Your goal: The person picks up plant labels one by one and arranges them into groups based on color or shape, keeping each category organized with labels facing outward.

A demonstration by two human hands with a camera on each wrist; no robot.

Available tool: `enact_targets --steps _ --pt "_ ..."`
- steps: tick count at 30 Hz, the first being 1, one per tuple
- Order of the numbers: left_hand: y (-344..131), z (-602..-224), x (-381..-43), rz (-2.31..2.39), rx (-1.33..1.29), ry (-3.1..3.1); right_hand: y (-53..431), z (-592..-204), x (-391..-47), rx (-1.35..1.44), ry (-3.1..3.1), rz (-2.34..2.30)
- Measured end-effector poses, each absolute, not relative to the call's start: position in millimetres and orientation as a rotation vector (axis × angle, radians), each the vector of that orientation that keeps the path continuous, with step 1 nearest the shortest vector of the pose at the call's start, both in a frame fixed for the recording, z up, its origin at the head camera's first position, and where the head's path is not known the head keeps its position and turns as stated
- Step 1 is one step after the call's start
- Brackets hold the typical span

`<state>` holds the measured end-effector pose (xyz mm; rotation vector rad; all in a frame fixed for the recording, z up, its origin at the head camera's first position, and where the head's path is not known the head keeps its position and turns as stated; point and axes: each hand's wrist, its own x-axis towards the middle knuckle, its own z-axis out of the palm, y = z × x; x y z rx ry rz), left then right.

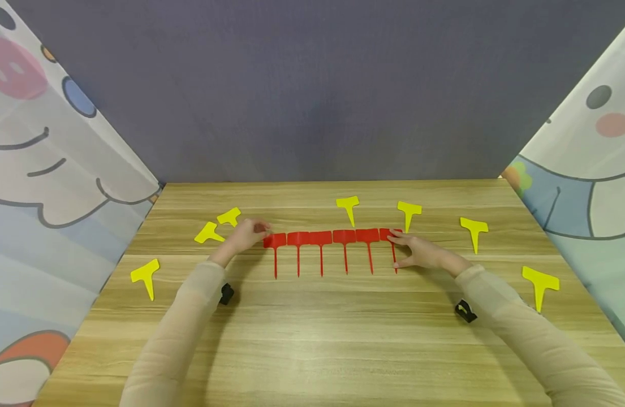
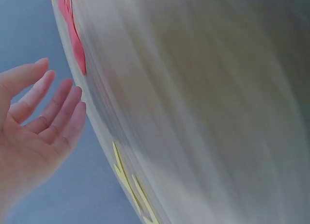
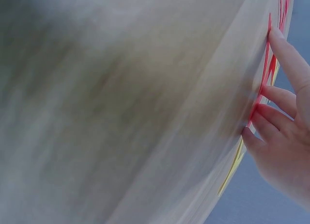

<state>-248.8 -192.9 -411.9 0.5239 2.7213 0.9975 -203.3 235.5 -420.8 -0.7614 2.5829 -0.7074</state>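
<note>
Several red T-shaped plant labels (image 1: 320,238) lie side by side in a row on the wooden table, heads away from me and stems toward me. My left hand (image 1: 246,234) hovers just left of the leftmost red label (image 1: 275,240). In the left wrist view, that hand (image 2: 46,122) is raised off the table, fingers loosely extended and holding nothing. At the row's other end, my right hand (image 1: 416,252) touches the rightmost red label (image 1: 393,249). The right wrist view shows its fingertips (image 3: 265,90) on the head and the thumb by the stem.
Yellow T-shaped labels lie scattered around: two (image 1: 228,216) beside my left hand, one (image 1: 146,277) farther left, others behind the row (image 1: 348,206) and at right (image 1: 540,284). Black straps (image 1: 465,311) show beneath both wrists. A grey panel (image 1: 322,96) stands behind the table.
</note>
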Motion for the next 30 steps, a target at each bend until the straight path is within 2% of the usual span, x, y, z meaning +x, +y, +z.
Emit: enact_targets --steps 30 --pt "-268.6 -403.4 -236.5 0.951 0.368 2.839 235.5 -419.7 -203.3 -0.763 2.577 -0.689"
